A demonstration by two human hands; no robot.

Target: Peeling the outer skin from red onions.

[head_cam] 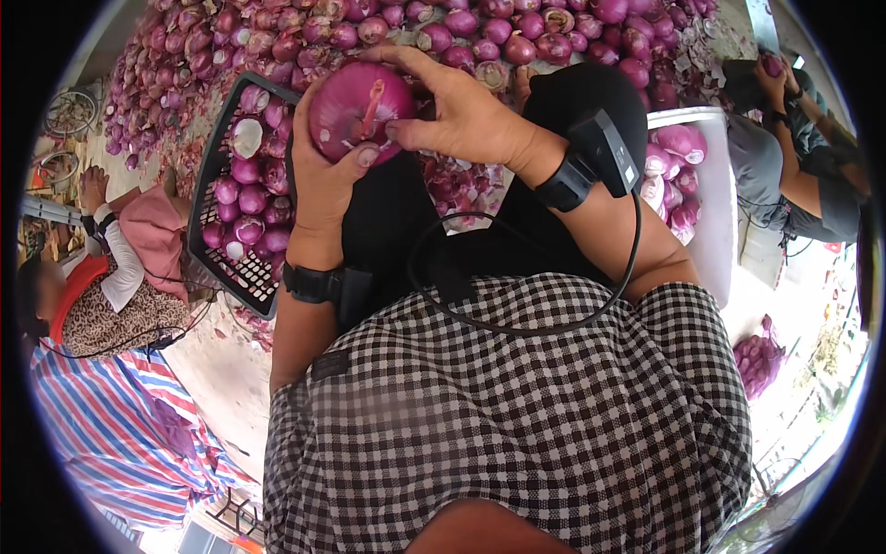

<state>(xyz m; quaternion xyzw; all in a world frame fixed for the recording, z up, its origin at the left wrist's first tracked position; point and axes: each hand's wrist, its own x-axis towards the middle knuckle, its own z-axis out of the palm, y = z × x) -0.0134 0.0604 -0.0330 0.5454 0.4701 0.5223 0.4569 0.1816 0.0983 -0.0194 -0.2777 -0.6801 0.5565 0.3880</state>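
A large red onion (339, 104) with a dry stem stub facing me is held up over my knees. Around its left side and underside curls my left hand (322, 156), its thumb pressed near the stem. My right hand (464, 114) touches the onion's right side, thumb near the stem and fingers over the top edge; whether it holds anything else cannot be seen. Just left of my left hand stands a dark plastic crate (208, 166) with red onions (252, 199) in it, some with pale cut ends.
A big heap of red onions (462, 22) spreads ahead. A white tub (720, 208) of peeled onions stands at my right. Loose skins (471, 183) lie between my feet. Co-workers sit left (118, 277) and right (796, 159). A net bag (759, 360) lies at the lower right.
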